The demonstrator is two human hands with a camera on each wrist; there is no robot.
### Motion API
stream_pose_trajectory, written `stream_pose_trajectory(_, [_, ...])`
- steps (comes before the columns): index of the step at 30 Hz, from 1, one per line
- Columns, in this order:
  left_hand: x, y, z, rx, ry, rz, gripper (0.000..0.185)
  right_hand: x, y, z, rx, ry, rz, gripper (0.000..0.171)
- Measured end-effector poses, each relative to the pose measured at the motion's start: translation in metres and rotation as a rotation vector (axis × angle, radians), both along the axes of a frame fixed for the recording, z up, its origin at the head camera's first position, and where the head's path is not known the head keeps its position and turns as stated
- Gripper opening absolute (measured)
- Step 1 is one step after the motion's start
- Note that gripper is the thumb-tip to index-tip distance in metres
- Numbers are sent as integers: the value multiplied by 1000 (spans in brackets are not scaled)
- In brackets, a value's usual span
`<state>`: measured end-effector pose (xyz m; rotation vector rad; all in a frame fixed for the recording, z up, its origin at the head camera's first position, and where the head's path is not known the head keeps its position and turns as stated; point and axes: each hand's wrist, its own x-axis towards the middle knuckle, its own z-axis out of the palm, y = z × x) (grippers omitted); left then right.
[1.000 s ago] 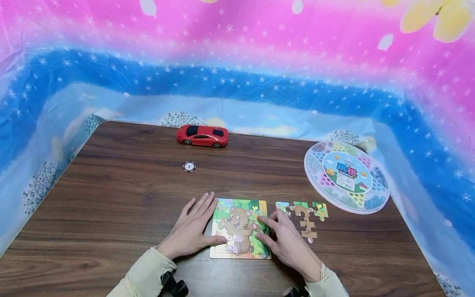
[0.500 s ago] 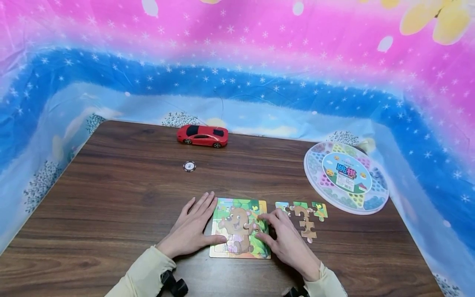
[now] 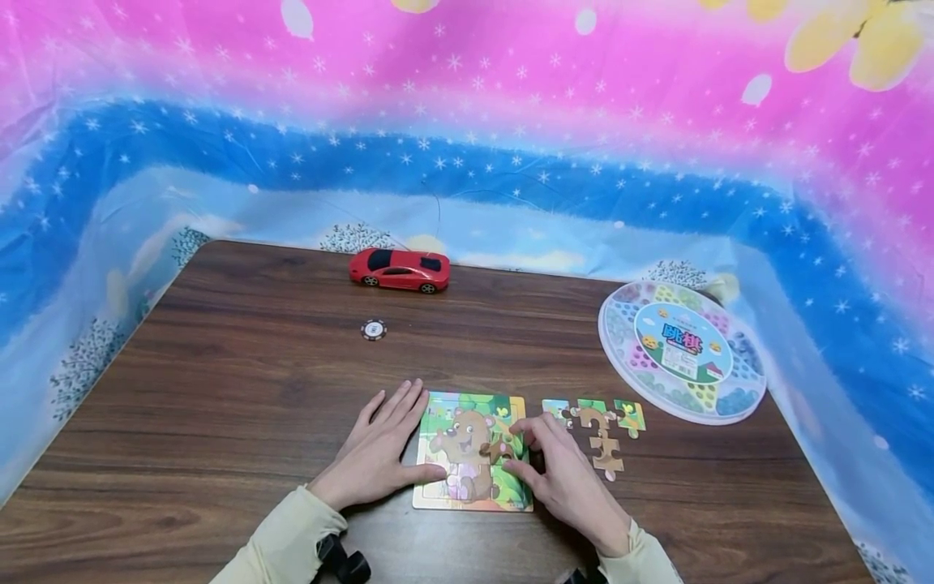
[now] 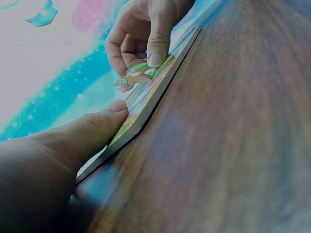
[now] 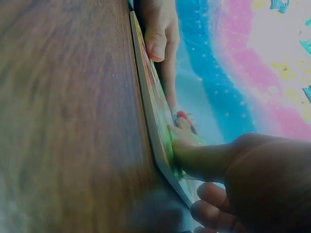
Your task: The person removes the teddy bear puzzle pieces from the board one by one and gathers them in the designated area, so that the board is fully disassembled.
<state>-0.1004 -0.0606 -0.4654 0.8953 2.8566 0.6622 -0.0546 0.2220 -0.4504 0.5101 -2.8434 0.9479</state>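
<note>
A bear jigsaw board (image 3: pixel 467 487) lies near the table's front edge. My left hand (image 3: pixel 379 450) rests flat on the table to its left with straight fingers, the thumb (image 4: pixel 92 131) pressing the board's left edge (image 4: pixel 155 97). My right hand (image 3: pixel 514 444) is over the board's right side, where thumb and forefinger pinch a brown and green puzzle piece (image 4: pixel 133 76) whose far end is lifted a little off the board. In the right wrist view the right thumb (image 5: pixel 194 155) presses on the board (image 5: pixel 150 97), with the left thumb (image 5: pixel 158 39) at the far edge.
Several loose puzzle pieces (image 3: pixel 598 430) lie just right of the board. A round game box (image 3: pixel 682 349) sits at the right, a red toy car (image 3: pixel 398 269) at the back, and a small chip (image 3: pixel 374 329) in front of it. A colourful cloth surrounds the wooden table (image 3: pixel 255 389).
The right hand's forefinger has curled back toward the thumb, closing on the piece at the board's right side. The left hand has stayed put.
</note>
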Motion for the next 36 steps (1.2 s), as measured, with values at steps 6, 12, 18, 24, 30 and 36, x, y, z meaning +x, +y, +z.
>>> stream_pose_trajectory(6, [1, 0, 1, 1, -9, 0, 107, 1, 1, -2, -10, 56, 29, 35])
stream_pose_trajectory(12, [1, 0, 1, -10, 3, -1, 108, 0, 2, -3, -15, 117, 50, 35])
stream_pose_trajectory(18, [1, 0, 0, -9, 12, 1, 107, 1, 0, -1, -99, 71, 36, 30])
stream_pose_trajectory(24, [2, -1, -1, 7, 25, 1, 107, 1, 7, 3, -256, 120, -25, 22])
stream_pose_trajectory(30, [1, -1, -2, 10, 31, 1, 107, -5, 28, 9, -334, 187, -190, 14])
stream_pose_trajectory(36, [0, 0, -1, -1, 19, 1, 106, -9, 52, 9, -287, 155, -343, 17])
